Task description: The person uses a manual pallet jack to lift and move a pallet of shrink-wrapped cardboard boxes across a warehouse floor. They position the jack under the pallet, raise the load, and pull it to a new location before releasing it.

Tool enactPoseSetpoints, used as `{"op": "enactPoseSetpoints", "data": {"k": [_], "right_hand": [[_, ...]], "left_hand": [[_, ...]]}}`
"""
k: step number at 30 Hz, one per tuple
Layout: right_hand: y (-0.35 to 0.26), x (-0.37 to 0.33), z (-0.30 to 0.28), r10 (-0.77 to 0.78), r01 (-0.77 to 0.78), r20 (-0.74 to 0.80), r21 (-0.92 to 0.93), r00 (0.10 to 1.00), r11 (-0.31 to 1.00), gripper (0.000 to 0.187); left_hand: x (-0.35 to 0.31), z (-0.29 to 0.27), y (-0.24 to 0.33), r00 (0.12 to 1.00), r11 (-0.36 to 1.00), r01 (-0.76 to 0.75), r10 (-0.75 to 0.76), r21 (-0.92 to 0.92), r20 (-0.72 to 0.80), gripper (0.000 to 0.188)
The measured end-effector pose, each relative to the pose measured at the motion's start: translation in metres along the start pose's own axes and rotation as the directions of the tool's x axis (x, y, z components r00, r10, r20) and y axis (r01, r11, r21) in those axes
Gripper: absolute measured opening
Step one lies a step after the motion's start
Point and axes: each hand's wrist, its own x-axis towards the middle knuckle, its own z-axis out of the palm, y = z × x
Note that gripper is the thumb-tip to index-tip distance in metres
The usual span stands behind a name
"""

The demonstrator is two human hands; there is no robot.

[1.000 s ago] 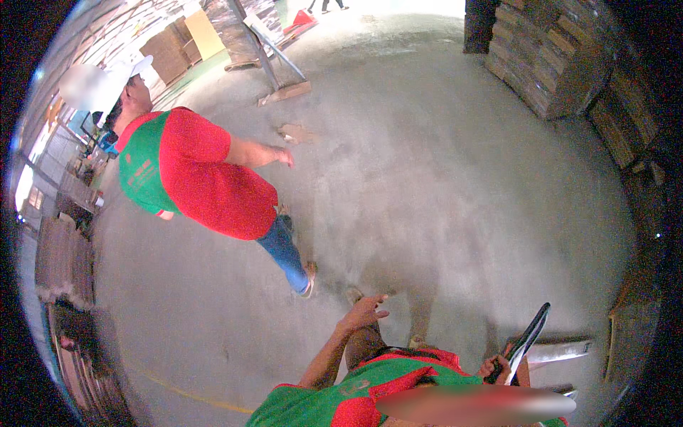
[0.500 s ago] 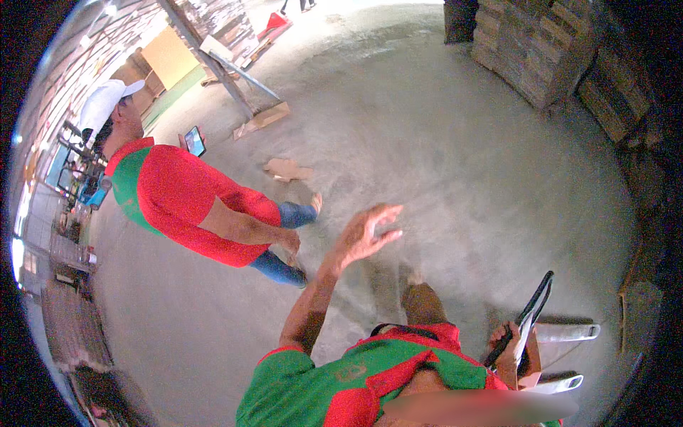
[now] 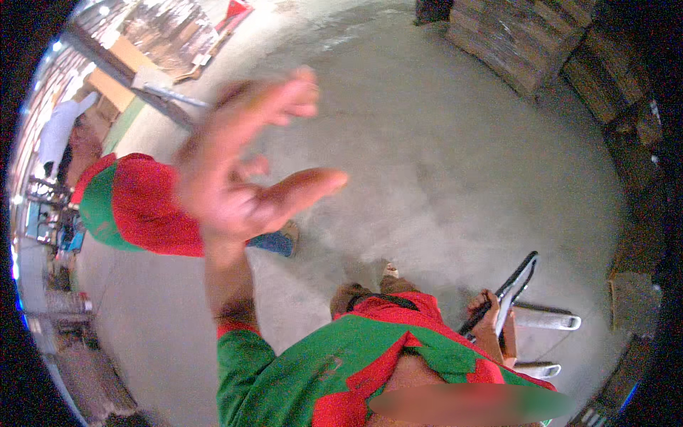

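Observation:
My left hand is raised in front of me, blurred by motion. Its fingers are partly curled, the thumb is stretched away from them, and it holds nothing. It overlaps a co-worker in a red and green shirt, who stands beyond it. Low on the right, my right hand is wrapped round the black loop handle of a hand pallet truck. The truck's two pale forks stick out to the right along the floor.
Stacks of wooden pallets line the far right and right side. A post with a slanting metal bar stands at the far left. Piled material and a red object are behind it. Grey concrete floor spreads ahead.
My left hand has risen toward the upper left and now looks larger, covering part of the co-worker. My view has shifted; the right hand stays on the handle.

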Motion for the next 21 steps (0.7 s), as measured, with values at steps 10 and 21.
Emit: {"op": "enactPoseSetpoints", "data": {"k": [10, 21], "right_hand": [[0.078, -0.123, -0.051, 0.014, -0.013, -0.011, 0.103, 1.0, 0.995, 0.023], [0.128, -0.288, -0.096, 0.014, -0.015, -0.213, -0.003, 0.977, 1.0, 0.022]], "left_hand": [[-0.025, -0.116, 0.092, 0.917, 0.938, -0.272, 0.321, -0.217, 0.237, 0.045], [-0.026, -0.269, 0.118, 0.847, 0.888, -0.351, 0.436, -0.296, 0.305, 0.036]]}}
